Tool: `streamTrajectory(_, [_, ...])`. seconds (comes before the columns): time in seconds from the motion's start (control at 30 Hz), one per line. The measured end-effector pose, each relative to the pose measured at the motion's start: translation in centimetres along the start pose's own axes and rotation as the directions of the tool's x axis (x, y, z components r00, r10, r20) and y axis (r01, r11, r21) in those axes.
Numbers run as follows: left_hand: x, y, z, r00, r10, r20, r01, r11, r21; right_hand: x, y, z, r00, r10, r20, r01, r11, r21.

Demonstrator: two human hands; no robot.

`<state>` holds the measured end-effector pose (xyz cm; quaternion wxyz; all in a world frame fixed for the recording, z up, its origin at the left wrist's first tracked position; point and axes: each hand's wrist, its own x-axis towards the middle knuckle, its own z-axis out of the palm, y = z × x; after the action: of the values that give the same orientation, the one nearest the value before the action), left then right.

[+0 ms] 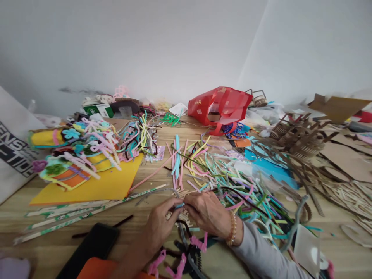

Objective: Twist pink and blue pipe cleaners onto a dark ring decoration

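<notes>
Head view shows a short blue pipe cleaner (179, 205) pinched between the closed fingers of the left hand (159, 228) and right hand (207, 213), held just above the wooden surface (128, 232), beside a heap of multicolored pipe cleaners (229, 186).

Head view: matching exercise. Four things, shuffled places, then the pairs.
Things:
1. red bag
2. yellow card sheet
3. beaded bracelet
4. blue card sheet

Places:
A. on the right wrist
B. at the back, by the wall
C. under the pipe-cleaner flowers, on the left
D. beyond the loose pipe cleaners, to the right

Pairs: 1-B, 2-C, 3-A, 4-D
</notes>
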<state>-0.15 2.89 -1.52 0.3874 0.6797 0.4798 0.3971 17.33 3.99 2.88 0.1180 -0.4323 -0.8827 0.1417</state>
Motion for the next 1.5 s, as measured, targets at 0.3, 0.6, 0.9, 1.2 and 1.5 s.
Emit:
streamTrajectory(0.3, [-0.4, 0.5, -0.1, 0.938, 0.344, -0.035, -0.315, 0.892, 0.325, 0.1, -0.3, -0.3, 0.998, 0.066, 0.002, -0.065, 0.977, 0.204])
streamTrajectory(0.6, [-0.6, 0.2, 0.2, 0.810, 0.482, -0.334, -0.382, 0.866, 0.324, 1.3, -0.3, 1.6, 0.958, 0.160, 0.237, -0.255, 0.101, 0.962])
streamTrajectory(0.9, [-0.4, 0.6, 0.2, 0.827, 0.470, -0.310, -0.411, 0.880, 0.237, 1.6, -0.3, 2.9, 0.937, 0.197, 0.288, -0.222, -0.300, 0.928])
streamTrajectory(1.2, [-0.4, 0.7, 0.1, 0.792, 0.534, -0.295, -0.438, 0.834, 0.335, 1.5, -0.1, 3.0, 0.943, 0.245, 0.224, -0.175, -0.204, 0.963])
streamTrajectory(1.5, [-0.5, 0.0, 0.3, 0.851, 0.468, -0.236, -0.387, 0.865, 0.319, 1.5, -0.4, 2.4, 0.940, 0.276, 0.202, -0.198, -0.045, 0.979])
